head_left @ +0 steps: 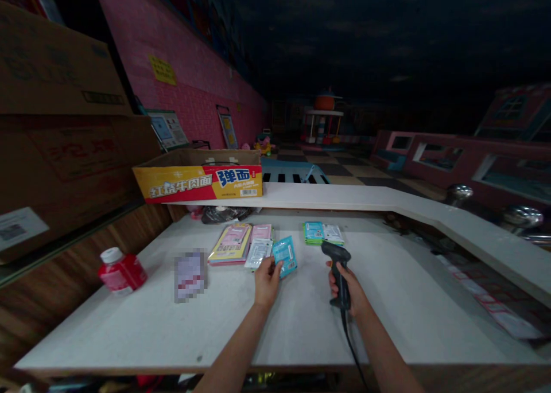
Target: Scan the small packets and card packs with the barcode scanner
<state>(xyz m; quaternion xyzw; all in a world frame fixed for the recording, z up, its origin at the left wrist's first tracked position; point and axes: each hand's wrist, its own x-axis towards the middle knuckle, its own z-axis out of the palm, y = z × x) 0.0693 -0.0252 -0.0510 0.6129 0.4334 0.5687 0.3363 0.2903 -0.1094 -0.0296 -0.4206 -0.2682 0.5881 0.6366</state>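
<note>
My right hand (349, 287) is wrapped round the handle of a black barcode scanner (338, 267) whose cable runs down toward me; its head points at the packets ahead. My left hand (267, 278) pinches the near edge of a small light-blue packet (286, 255) lying on the white table (301, 324). Just left of it lies a whitish packet (259, 252), then pink and yellow packets (235, 242). A teal and white stack of packets (322, 233) lies beyond the scanner.
A red bottle with a white cap (121, 271) lies on its side at the left. A blurred card (190, 275) sits near it. A yellow noodle carton (200, 178) stands on the raised white counter ledge (387, 201). Big cardboard boxes (55, 129) fill the left.
</note>
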